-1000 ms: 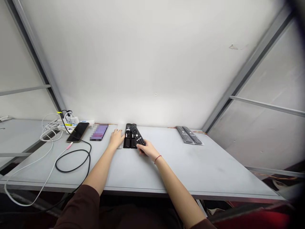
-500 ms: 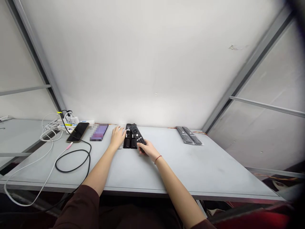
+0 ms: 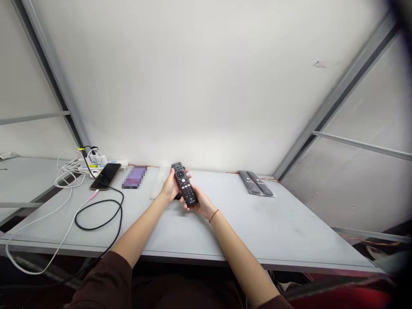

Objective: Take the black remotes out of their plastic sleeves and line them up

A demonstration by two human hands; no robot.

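- Holding a black remote (image 3: 184,184), buttons up, over the far middle of the table (image 3: 273,234).
- Gripping its left side in the left hand (image 3: 168,189), its near end in the right hand (image 3: 201,203), with fingers curled around it.
- Working well left of two wrapped remotes (image 3: 249,183).

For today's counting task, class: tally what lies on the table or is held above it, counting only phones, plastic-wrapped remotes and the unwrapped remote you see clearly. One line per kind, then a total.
Phones: 2
Plastic-wrapped remotes: 2
Held unwrapped remote: 1
Total: 5
Dark pieces behind the held remote are mostly hidden, so left uncounted.
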